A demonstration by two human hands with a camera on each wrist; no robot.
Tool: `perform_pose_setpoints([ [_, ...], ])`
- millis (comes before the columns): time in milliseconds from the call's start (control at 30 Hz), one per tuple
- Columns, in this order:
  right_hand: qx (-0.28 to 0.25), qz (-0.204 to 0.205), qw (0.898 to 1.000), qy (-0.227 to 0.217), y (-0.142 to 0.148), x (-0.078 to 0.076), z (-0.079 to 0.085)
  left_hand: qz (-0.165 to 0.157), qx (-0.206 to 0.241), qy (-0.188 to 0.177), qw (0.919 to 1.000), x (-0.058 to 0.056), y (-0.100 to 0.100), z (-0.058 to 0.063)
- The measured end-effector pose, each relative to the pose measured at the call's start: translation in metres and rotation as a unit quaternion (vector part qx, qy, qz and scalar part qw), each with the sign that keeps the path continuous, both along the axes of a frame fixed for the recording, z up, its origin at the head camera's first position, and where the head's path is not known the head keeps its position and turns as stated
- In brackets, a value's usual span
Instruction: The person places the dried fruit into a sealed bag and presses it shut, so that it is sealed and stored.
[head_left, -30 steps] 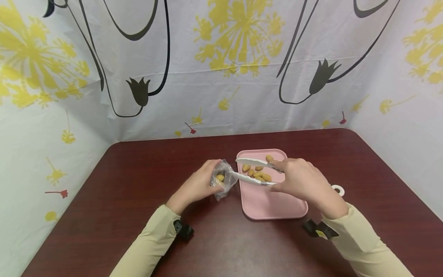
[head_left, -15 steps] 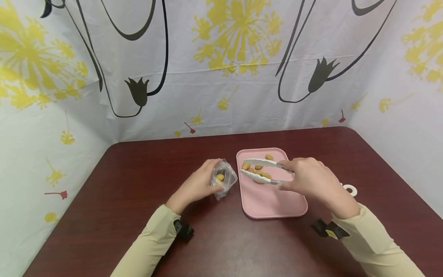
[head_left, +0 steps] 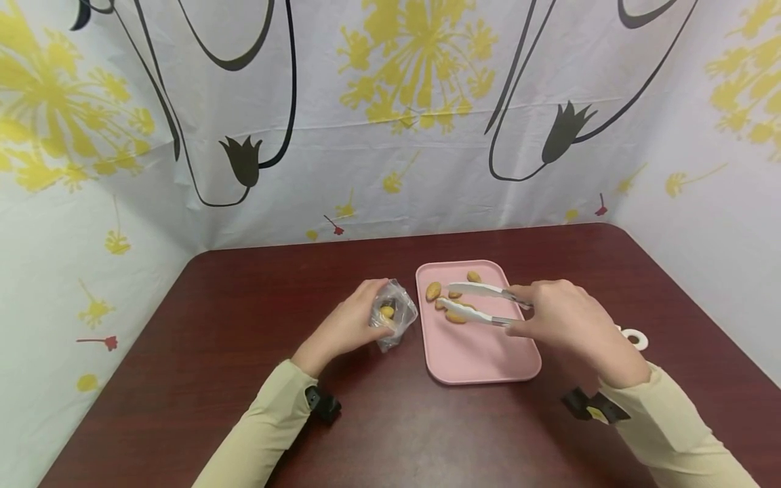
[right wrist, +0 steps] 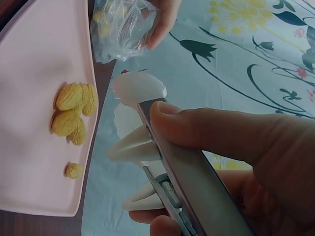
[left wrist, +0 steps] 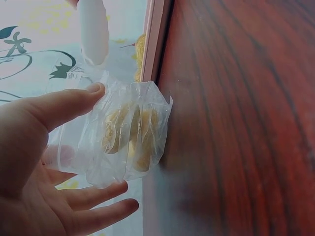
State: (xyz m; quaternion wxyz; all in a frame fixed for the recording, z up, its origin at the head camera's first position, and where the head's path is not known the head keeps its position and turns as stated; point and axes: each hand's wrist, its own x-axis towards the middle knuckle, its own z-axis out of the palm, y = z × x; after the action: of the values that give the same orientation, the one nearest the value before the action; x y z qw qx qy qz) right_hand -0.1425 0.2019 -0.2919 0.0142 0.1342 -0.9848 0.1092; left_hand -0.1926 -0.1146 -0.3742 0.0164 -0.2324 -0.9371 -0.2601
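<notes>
My left hand (head_left: 348, 329) holds a clear plastic bag (head_left: 404, 317) with its mouth spread, left of a pink tray (head_left: 482, 359). Wrinkled yellow-brown pieces like dried fruit (left wrist: 118, 130) show through the bag's side in the left wrist view. In my right hand (head_left: 567, 325) I grip metal tongs (head_left: 476, 289) with white scalloped tips. The tongs' jaws stand apart over the tray's far half, with no piece seen between them. Several more dried-fruit pieces (head_left: 434, 291) lie on the tray, some partly hidden by the tongs.
A white ring (head_left: 636, 339) shows at the tongs' rear end, past my right wrist. The dark red-brown table (head_left: 262, 318) reaches back to a white curtain (head_left: 366, 169) with yellow and dark flower prints. Black wrist cameras (head_left: 325, 404) sit on both sleeves.
The tongs in my right hand have moved right, from the bag's mouth to over the tray, and their tips have come slightly closer together. My left hand and the bag have stayed put.
</notes>
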Motion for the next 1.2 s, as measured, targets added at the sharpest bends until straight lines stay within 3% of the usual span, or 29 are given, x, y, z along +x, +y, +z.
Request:
perform_pose_setpoints([
  [1200, 0.006, -0.016, 1.0, -0.021, 0.031, 0.002, -0.025, 0.0, -0.013, 0.018, 0.9998, 0.001, 0.0, 0.003],
])
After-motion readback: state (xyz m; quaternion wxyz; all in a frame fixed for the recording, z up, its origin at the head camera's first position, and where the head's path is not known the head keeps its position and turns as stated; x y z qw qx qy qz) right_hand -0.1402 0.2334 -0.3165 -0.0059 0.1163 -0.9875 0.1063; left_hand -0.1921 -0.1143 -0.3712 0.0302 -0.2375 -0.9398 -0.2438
